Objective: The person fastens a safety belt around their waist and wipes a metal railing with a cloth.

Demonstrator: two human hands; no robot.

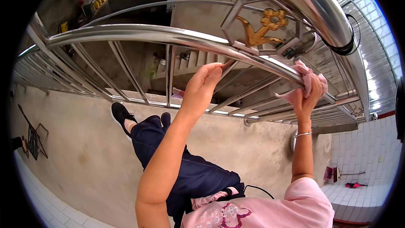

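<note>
A stainless steel railing [139, 32] runs across the head view, with upright bars below its middle rail. My left hand [201, 86] is closed around one of these thin bars, just under the middle rail; part of the fingers is hidden behind the metal. Farther right, my right hand [310, 95] grips a pink cloth [306, 78] wrapped over that same middle rail. A gold flower ornament [265, 27] sits in a metal frame above the rail, between the two hands. The thick top handrail [312, 4] curves over at upper right.
Beyond the railing, concrete stairs [190, 62] lie on a lower level. A folding chair [36, 137] stands at left, with part of a person's foot beside it. A broom-like item [356, 185] and a dustpan [331, 173] are by the tiled wall at right.
</note>
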